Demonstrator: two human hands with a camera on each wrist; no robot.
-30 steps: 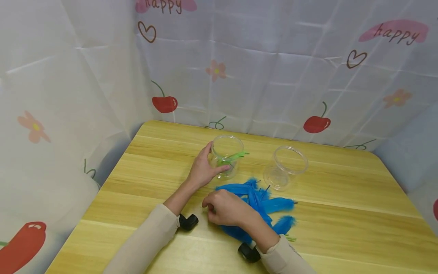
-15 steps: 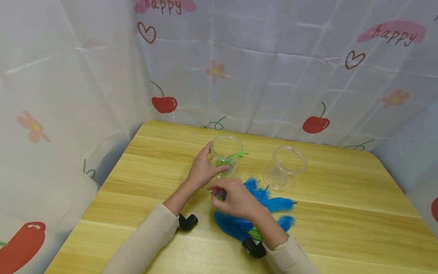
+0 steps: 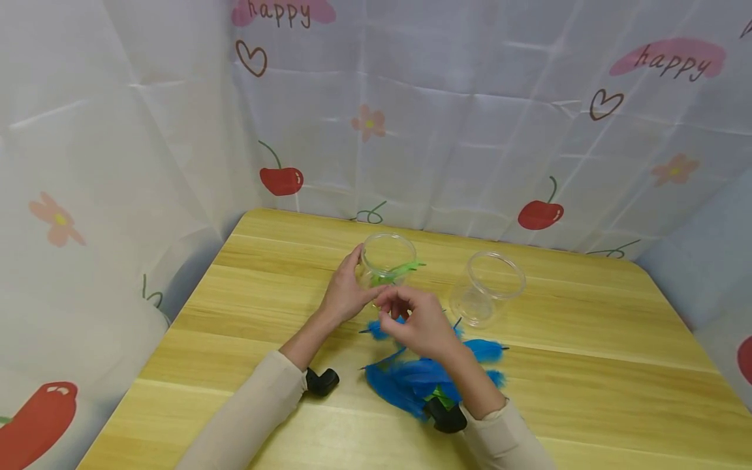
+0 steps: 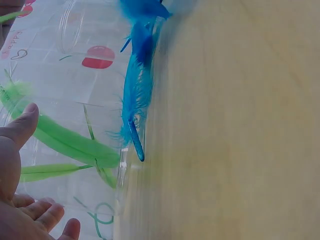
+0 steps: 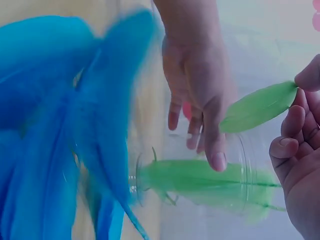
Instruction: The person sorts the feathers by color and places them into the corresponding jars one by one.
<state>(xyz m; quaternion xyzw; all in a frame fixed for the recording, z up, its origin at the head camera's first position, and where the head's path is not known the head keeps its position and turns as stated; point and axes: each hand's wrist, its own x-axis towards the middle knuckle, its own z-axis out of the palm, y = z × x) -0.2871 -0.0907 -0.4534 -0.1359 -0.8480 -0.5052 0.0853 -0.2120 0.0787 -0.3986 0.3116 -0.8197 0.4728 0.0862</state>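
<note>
My left hand (image 3: 343,295) holds a clear plastic cup (image 3: 388,234) upright on the table, thumb along its near side. Several green feathers (image 3: 402,268) stand in it, some quills poking past the rim. Close to the cup, my right hand (image 3: 418,323) pinches another green feather (image 5: 257,109) between thumb and fingertips; the right wrist view shows this feather outside the cup, near its mouth. Below the right hand lies a loose pile of blue feathers (image 3: 405,378), with a few green feathers (image 3: 437,395) showing beneath it, partly hidden by the right forearm.
A second clear cup (image 3: 496,297) stands to the right on the wooden table (image 3: 587,365). White printed sheets (image 3: 446,130) hang behind the table and at its sides. A black device (image 3: 322,382) sits at the left wrist, another (image 3: 445,416) at the right.
The right hand has risen from the feather pile toward the cup, carrying a green feather. Blue feathers have shifted and spread. The left hand and its cup have stayed put.
</note>
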